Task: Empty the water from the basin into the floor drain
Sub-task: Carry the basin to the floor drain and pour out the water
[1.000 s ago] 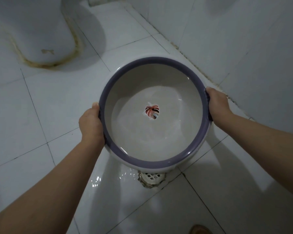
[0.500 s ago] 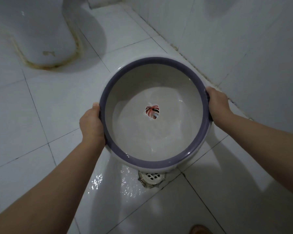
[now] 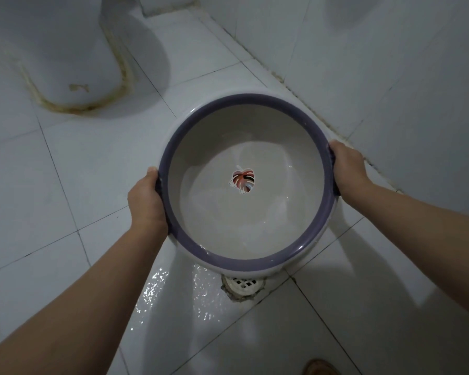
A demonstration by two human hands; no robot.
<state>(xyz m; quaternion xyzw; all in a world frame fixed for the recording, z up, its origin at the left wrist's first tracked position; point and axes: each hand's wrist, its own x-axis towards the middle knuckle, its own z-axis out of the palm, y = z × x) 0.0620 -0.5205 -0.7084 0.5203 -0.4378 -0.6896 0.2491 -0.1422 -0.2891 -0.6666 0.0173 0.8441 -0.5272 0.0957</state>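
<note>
The basin [image 3: 248, 182], white with a purple rim, is held in the air above the tiled floor [image 3: 65, 171], its near edge over the floor drain [image 3: 243, 285]. The left hand [image 3: 146, 201] is closed on the rim at its left side, the right hand [image 3: 347, 169] closed on the rim at its right; the fingers of both wrap under the rim and are out of sight. A shallow pool of water lies toward the near side of the bowl, around a leaf decal [image 3: 243, 181].

Risks, as judged: the near rim hides the far part of the drain, so a tip toward the person is aimed partly blind, and a fast tip could send water past the grate onto tiles already wet [image 3: 173, 299] to its left. Wet tile is a slip hazard.

Hard to make out: how deep the water is. A brown object [image 3: 321, 368] at the bottom edge is cut off and unidentifiable. The toilet base [image 3: 65, 50] is cropped at the upper left.
</note>
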